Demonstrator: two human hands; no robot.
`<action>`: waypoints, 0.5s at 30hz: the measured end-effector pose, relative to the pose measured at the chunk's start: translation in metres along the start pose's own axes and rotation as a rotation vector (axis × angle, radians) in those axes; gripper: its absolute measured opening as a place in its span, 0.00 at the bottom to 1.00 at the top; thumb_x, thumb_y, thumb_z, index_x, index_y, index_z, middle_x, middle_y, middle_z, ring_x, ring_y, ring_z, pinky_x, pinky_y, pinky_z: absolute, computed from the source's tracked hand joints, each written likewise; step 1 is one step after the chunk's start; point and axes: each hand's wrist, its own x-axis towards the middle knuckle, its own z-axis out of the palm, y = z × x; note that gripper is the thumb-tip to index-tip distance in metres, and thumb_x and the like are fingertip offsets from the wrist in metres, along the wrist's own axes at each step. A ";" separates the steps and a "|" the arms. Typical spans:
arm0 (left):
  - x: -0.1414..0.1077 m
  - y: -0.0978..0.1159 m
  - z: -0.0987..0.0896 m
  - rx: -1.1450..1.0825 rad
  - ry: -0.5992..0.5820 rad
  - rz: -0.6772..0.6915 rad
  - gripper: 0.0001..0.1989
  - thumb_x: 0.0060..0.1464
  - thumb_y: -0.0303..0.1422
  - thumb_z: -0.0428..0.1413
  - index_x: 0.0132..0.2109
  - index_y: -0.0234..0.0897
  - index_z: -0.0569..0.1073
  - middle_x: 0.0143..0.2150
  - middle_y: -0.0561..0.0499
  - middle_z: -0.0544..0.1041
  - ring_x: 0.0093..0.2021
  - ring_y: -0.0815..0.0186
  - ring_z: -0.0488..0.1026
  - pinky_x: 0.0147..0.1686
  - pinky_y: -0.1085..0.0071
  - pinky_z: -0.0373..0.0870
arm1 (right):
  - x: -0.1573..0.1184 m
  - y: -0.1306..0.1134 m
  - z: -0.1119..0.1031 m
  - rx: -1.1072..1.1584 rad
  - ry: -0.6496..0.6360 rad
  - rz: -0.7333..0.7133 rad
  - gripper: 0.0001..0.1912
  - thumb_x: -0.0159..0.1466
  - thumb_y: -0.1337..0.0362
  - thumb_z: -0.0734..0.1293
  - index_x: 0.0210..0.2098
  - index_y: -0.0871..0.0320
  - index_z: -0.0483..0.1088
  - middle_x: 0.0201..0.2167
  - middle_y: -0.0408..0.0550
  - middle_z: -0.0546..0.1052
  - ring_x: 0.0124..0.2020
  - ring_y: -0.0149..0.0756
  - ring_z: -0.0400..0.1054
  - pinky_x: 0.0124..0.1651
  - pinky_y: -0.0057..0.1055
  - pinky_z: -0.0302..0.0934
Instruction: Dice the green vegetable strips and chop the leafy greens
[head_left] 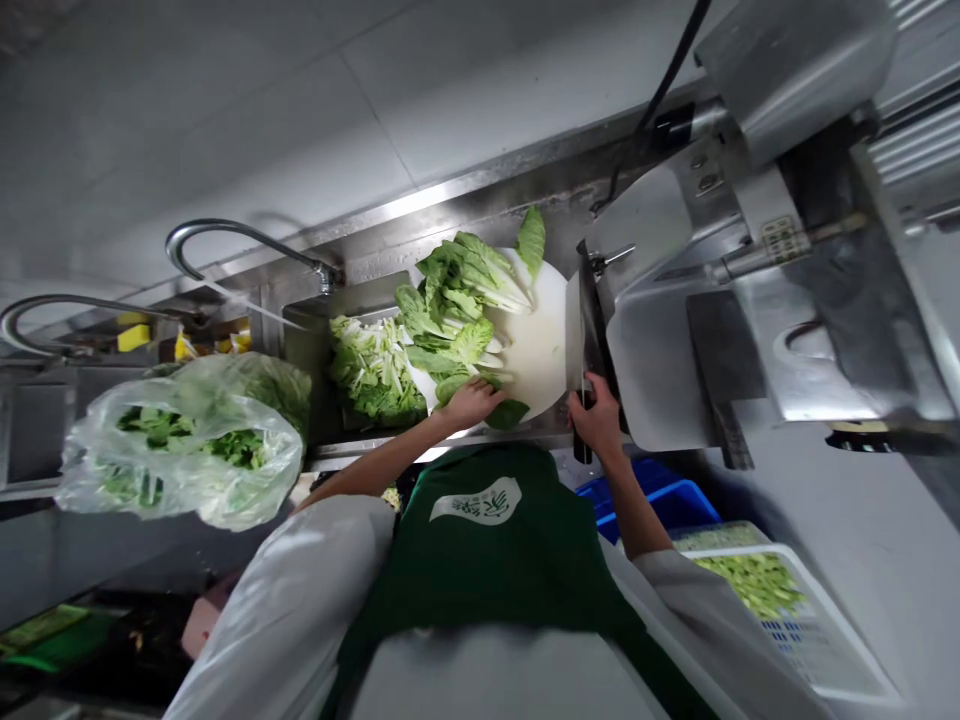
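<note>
My right hand is wrapped round the handle of a cleaver, whose wide blade stands on edge by the right side of a round white cutting board. My left hand has its fingers curled over leafy greens at the near edge of the board. More whole greens with pale stalks lie across the board's left and far parts, stalk ends pointing right. Left of the board, chopped greens fill the sink basin. The tips of my left fingers partly merge with the leaves.
A clear plastic bag of greens sits to the left, beneath two curved faucets. At right stands a metal slicing machine. Low on the right are a blue crate and a white basket with cut green pieces.
</note>
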 end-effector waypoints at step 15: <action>-0.297 0.028 0.134 -1.011 1.309 -1.716 0.22 0.52 0.52 0.58 0.32 0.38 0.62 0.21 0.59 0.65 0.21 0.73 0.64 0.25 0.76 0.66 | -0.029 0.006 0.008 -0.045 -0.018 -0.029 0.31 0.57 0.57 0.67 0.58 0.66 0.70 0.16 0.38 0.71 0.16 0.34 0.66 0.25 0.30 0.65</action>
